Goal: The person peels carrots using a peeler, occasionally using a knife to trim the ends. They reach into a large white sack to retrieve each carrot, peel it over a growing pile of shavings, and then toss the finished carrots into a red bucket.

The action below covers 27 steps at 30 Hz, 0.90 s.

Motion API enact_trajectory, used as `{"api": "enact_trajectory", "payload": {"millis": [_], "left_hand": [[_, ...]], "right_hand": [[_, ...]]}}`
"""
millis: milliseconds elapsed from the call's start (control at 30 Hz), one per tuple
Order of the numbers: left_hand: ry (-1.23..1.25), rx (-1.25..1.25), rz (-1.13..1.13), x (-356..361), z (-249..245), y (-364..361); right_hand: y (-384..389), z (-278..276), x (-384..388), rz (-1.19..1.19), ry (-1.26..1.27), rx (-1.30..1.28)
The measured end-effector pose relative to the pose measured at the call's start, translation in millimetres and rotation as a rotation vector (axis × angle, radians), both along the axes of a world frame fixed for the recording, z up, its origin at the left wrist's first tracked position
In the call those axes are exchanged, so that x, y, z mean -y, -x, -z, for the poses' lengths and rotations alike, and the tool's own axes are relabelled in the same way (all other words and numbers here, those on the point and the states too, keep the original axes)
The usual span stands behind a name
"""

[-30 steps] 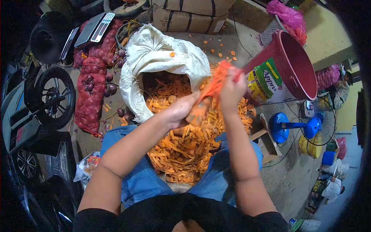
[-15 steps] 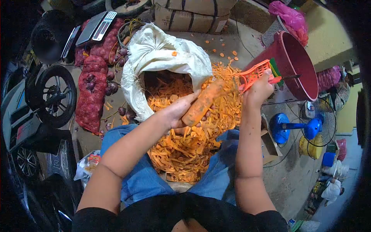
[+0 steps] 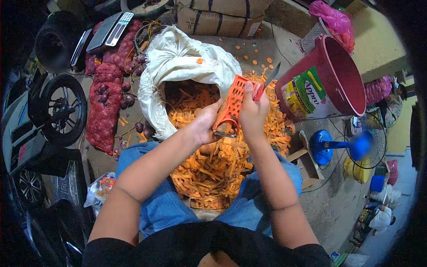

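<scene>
My right hand [image 3: 254,109] is closed round an orange peeler [image 3: 231,102] with a perforated body and also holds a knife [image 3: 271,75], its blade pointing up and away. The peeler lies over a carrot [image 3: 224,127], hiding most of it. My left hand [image 3: 205,122] grips the carrot from the left side. Beneath both hands spreads a heap of orange peelings [image 3: 213,171], between my knees. Behind it a white sack [image 3: 191,64] stands open, with more peelings inside.
A dark red bucket [image 3: 289,89] stands at the right, near a blue fan [image 3: 322,147]. Red net bags of onions [image 3: 104,120] lie left of the sack, below a scale [image 3: 104,33]. Cardboard boxes [image 3: 218,22] are at the back. Motorcycles [image 3: 64,111] stand far left.
My right hand has swung left and toward me, bringing the peeler from beside the bucket onto the carrot. The knife blade now shows pointing up. The left hand has shifted slightly left.
</scene>
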<state>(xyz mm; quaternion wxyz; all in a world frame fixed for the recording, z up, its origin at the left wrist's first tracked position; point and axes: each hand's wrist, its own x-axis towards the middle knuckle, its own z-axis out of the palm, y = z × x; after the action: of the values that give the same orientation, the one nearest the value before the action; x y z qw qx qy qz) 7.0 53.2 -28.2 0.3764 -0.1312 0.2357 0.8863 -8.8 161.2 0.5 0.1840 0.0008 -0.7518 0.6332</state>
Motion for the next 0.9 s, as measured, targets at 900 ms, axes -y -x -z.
{"api": "enact_trajectory", "payload": {"millis": [900], "left_hand": [[0.09, 0.131, -0.074, -2, -19, -3]], "right_hand": [[3, -3, 3, 0.02, 0.027, 0.035]]}}
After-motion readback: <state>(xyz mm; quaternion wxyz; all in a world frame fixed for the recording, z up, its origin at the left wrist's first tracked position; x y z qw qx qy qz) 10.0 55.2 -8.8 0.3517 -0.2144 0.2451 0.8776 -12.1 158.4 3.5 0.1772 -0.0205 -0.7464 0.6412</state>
